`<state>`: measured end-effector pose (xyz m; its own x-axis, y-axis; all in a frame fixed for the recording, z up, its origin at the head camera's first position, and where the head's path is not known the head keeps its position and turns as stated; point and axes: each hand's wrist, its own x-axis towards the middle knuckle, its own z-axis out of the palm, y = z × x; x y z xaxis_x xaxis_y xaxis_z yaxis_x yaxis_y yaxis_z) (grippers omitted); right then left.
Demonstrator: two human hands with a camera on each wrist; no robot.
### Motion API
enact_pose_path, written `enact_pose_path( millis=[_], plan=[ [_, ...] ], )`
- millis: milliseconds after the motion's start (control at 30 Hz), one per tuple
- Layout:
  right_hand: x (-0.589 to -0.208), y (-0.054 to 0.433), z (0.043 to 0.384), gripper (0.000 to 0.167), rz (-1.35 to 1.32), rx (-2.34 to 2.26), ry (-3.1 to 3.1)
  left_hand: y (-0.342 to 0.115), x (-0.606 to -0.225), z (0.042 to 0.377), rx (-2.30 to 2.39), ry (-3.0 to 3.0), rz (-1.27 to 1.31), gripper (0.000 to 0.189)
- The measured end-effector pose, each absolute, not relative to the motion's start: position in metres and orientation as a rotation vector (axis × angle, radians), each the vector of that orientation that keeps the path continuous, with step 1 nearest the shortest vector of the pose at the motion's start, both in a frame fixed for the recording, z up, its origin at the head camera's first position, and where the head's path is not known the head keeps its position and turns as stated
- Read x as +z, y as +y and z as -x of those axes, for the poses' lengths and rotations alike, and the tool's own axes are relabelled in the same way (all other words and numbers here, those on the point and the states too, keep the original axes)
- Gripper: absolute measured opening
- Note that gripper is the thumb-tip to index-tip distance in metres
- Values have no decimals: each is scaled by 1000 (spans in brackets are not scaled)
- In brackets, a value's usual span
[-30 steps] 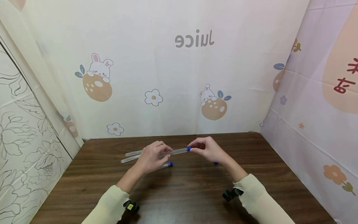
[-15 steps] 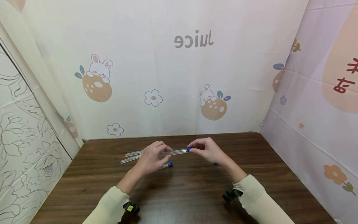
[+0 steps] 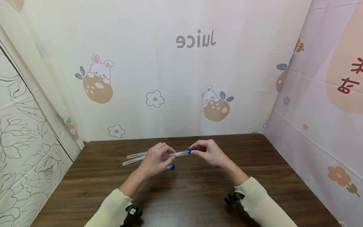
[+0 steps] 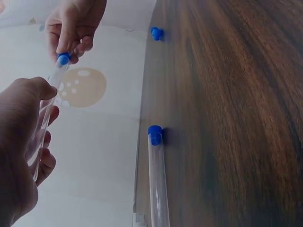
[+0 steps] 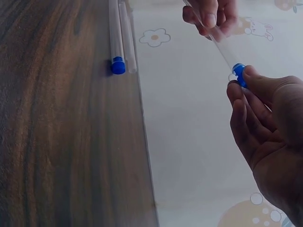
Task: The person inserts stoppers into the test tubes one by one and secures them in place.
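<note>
My left hand [image 3: 155, 159] grips a clear test tube [image 3: 180, 154] lengthwise between thumb and fingers, holding it above the table. At the tube's right end my right hand [image 3: 210, 153] pinches a blue cap [image 4: 64, 58] between thumb and fingertips. The cap meets the tube's mouth; how deep it sits I cannot tell. Below lies another tube [image 4: 158, 184] with a blue cap [image 4: 155, 135] on its end. Beside it in the right wrist view is an uncapped tube [image 5: 128, 42]. Left of my left hand, clear tube ends [image 3: 131, 160] show, their middles hidden.
A loose blue cap [image 4: 156, 33] lies on the dark wooden table [image 3: 181, 195]. Behind the table's far edge hangs a pale printed curtain [image 3: 175, 119]. Wrist cameras [image 3: 233, 198] sit below both cuffs.
Both hands stay nearly in place, with the right hand and the cap shifting very slightly left. The loose cap that showed below the right wrist is now hidden in the head view.
</note>
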<state>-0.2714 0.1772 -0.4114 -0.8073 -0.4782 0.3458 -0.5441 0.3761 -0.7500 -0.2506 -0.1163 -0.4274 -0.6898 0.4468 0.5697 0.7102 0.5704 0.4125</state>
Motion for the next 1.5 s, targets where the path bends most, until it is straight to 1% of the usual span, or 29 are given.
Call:
enact_pose_path(
  millis=[200,400,667,1033,1167,1500],
  plan=[
    [-413,174,270,13,-923,1434,-2541,-115,-429,252,-897,-2404,931,13],
    [-414,173,269,19,-918,1448,-2522,-117,-430,251,-895,-2407,899,15],
    [-409,177,270,24,-1027,1440,-2518,-121,-429,251,-899,-2387,906,15],
    [-405,181,273,29,-1099,1447,-2550,-122,-432,249,-875,-2332,940,16],
    [-402,182,272,28,-1126,1438,-2543,-121,-432,248,-883,-2349,933,16],
    [-400,180,272,22,-1000,1442,-2598,-119,-431,249,-883,-2384,914,17]
  ],
)
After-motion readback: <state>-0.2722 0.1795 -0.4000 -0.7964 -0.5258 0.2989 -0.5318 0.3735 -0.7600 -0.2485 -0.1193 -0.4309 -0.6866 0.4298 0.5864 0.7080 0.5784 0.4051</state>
